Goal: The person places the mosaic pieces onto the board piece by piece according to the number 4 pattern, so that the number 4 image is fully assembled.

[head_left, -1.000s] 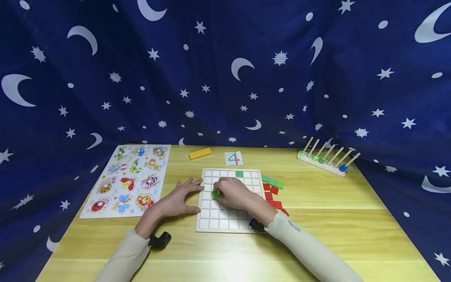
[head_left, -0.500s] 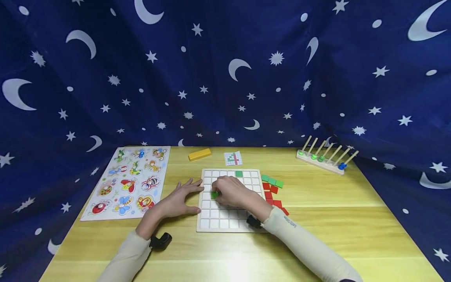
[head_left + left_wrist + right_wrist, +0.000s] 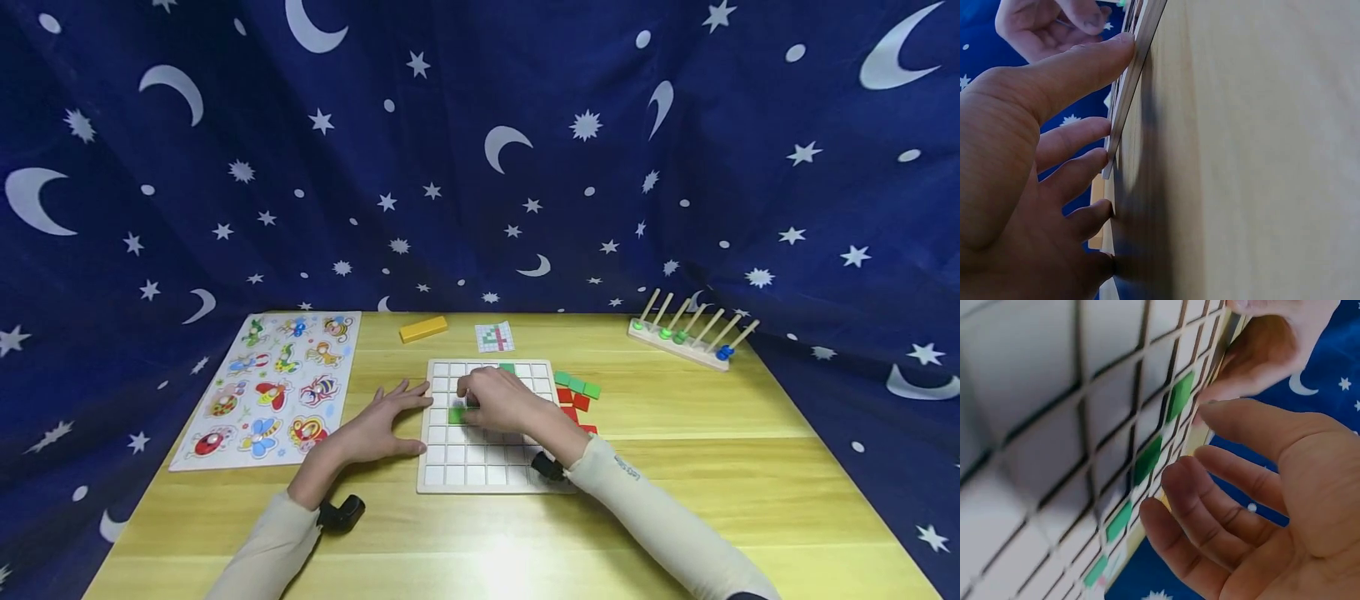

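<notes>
A white grid board (image 3: 480, 490) with a pale wooden rim lies on the table. My left hand (image 3: 378, 427) is at its left side, fingers spread; in the left wrist view the thumb and some fingertips touch the board's edge (image 3: 1138, 65). Over the upper middle of the grid is my right hand (image 3: 501, 402), thumb and fingers apart and nothing between them. Beside the thumb a green tile (image 3: 456, 415) sits in a cell. Another green tile (image 3: 507, 367) shows in the top row. Several green tiles (image 3: 1149, 457) form a diagonal in the right wrist view.
Loose green tiles (image 3: 576, 385) and red tiles (image 3: 569, 414) lie right of the board. Behind it are a pattern card (image 3: 495, 337) and a yellow block (image 3: 423, 329). An insect puzzle board (image 3: 270, 387) lies left, a peg rack (image 3: 678, 344) at back right.
My right hand has moved off the green tile, slightly up and to the right, and its fingers have parted. The tile stays in its cell. My left hand has kept its place.
</notes>
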Motion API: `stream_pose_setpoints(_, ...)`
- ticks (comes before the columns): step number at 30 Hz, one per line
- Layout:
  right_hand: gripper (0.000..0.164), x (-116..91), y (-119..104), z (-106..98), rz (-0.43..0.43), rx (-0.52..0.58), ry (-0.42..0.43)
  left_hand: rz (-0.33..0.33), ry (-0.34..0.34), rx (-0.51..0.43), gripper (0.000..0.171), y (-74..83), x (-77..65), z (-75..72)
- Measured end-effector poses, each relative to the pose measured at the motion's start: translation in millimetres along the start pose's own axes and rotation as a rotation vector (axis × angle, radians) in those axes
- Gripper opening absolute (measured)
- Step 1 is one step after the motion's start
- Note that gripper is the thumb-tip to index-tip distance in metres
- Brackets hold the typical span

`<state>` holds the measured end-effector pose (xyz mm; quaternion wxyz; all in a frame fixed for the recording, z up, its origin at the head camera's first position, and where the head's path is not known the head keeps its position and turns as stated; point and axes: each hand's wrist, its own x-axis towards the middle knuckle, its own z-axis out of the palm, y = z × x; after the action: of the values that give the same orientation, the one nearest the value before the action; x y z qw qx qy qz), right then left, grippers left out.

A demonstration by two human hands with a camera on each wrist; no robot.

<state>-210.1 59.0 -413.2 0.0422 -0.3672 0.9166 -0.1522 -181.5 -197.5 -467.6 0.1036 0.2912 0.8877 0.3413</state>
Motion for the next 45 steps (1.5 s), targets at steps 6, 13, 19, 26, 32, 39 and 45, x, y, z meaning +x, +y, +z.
stream_pose_setpoints(6,0.015,-15.5,24.4,-14.7,0.01,-0.038,0.045,-0.007,0.004,-0.008,0.074,0.1,-0.9,0.5)
stream_pose_setpoints(13,0.02,-41.3,58.5,-26.8,0.099,-0.073,0.041,-0.004,0.001,-0.007,0.074,1.9,-1.4,-0.4)
stream_pose_setpoints(19,0.018,-64.7,85.0,-34.6,0.152,-0.096,0.063,-0.011,0.001,-0.011,0.074,2.6,-1.4,-1.1)
stream_pose_setpoints(26,0.019,-81.9,105.2,-37.4,0.206,-0.109,0.047,-0.015,0.001,-0.013,0.074,0.6,-2.0,-2.0)
stream_pose_setpoints(32,0.02,-86.0,120.7,-40.2,0.24,-0.114,0.057,-0.014,-0.001,-0.015,0.074,0.3,-2.7,-2.3)
stream_pose_setpoints(39,0.019,-84.0,132.4,-37.9,0.242,-0.102,0.046,-0.024,-0.004,-0.01,0.074,0.5,-1.8,-1.7)
stream_pose_setpoints(45,0.011,-81.8,136.5,-36.3,0.249,-0.104,0.033,-0.023,-0.006,-0.008,0.073,1.6,-0.4,-1.1)
